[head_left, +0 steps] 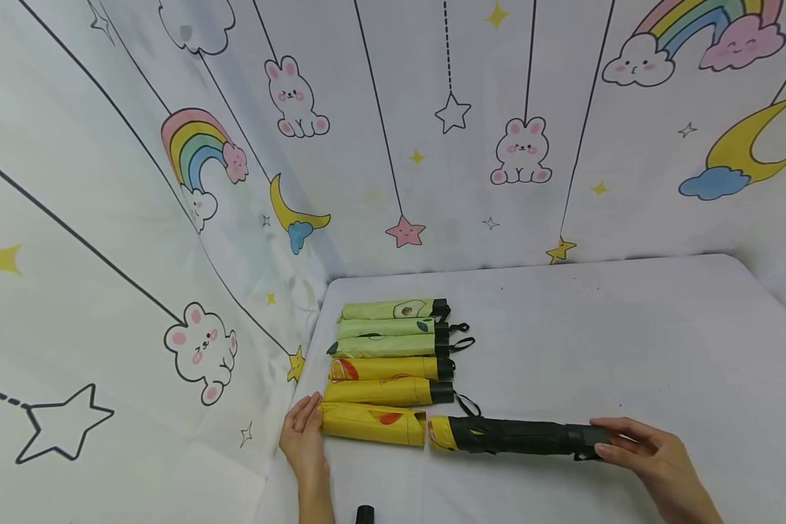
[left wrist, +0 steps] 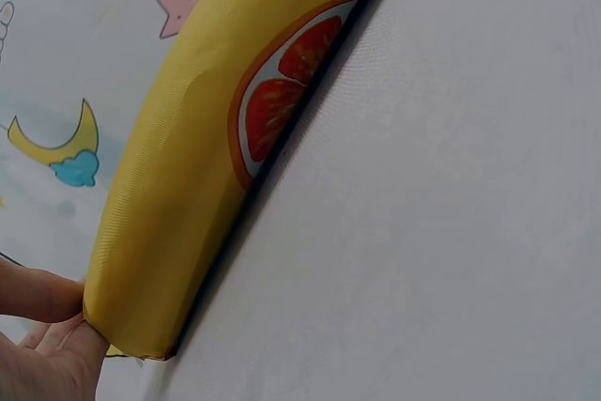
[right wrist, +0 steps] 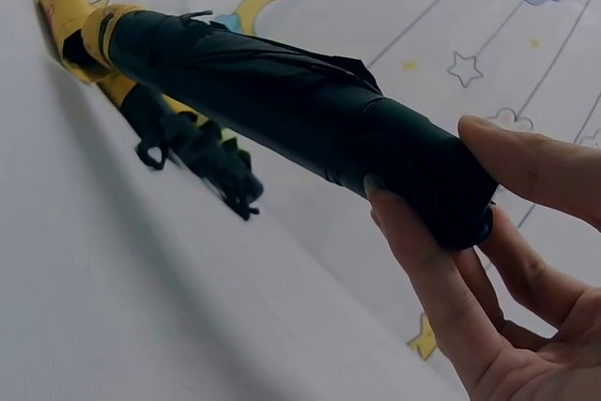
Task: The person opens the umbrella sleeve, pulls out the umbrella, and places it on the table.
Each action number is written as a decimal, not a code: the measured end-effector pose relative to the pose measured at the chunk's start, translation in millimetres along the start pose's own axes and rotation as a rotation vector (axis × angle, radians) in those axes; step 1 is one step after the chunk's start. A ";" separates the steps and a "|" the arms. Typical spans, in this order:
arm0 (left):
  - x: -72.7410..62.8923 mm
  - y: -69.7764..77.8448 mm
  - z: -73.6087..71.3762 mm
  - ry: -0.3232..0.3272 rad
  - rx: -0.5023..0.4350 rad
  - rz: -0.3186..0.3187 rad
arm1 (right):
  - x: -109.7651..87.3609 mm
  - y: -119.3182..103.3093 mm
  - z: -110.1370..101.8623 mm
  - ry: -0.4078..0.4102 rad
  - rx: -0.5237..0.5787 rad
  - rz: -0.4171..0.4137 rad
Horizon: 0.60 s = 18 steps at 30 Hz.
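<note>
A yellow umbrella sleeve [head_left: 373,425] with an orange-slice print lies at the front of the row. My left hand [head_left: 306,440] pinches its far-left end between thumb and fingers. My right hand [head_left: 655,458] grips the black handle of a folded umbrella [head_left: 517,435], its dark body pointing left. The umbrella's yellow tip is right at the sleeve's open mouth. In the right wrist view, thumb and fingers curl about the umbrella handle [right wrist: 423,171]. In the left wrist view, fingertips hold the bottom corner of the sleeve [left wrist: 169,194].
Behind the sleeve lie two yellow sleeved umbrellas [head_left: 376,391] and several green ones [head_left: 386,346], black handles to the right, some with wrist loops. A small black object [head_left: 364,514] shows at the front edge. A patterned cloth [head_left: 380,145] hangs behind the white table [head_left: 596,342].
</note>
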State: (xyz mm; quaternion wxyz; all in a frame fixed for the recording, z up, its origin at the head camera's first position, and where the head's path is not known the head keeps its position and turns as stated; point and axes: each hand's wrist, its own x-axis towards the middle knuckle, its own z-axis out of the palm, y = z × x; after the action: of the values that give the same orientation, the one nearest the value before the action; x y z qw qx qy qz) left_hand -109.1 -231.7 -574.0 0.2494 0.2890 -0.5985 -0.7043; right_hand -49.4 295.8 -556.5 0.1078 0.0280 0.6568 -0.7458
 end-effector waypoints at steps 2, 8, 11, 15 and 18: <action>-0.6 0.6 0.3 0.001 -0.003 0.000 | -0.3 1.0 -2.1 -0.005 -0.004 -0.005; -1.4 0.7 1.7 0.007 -0.006 -0.004 | 0.1 3.6 -6.5 -0.012 -0.020 -0.006; -0.9 0.1 2.0 0.002 -0.005 -0.002 | 1.0 5.7 -7.7 -0.015 -0.023 -0.002; -1.0 -0.2 2.1 -0.002 -0.007 0.003 | 3.0 9.2 -8.9 -0.019 -0.027 0.009; -0.9 -0.8 2.2 -0.001 -0.007 0.007 | 4.3 11.6 -10.2 -0.017 -0.024 0.034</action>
State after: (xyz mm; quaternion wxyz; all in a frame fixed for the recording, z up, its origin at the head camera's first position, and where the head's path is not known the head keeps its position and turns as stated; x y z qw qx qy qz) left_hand -110.0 -229.4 -574.4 0.2526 0.2859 -0.5971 -0.7057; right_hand -52.3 304.0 -569.9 0.1265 0.0313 0.6641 -0.7362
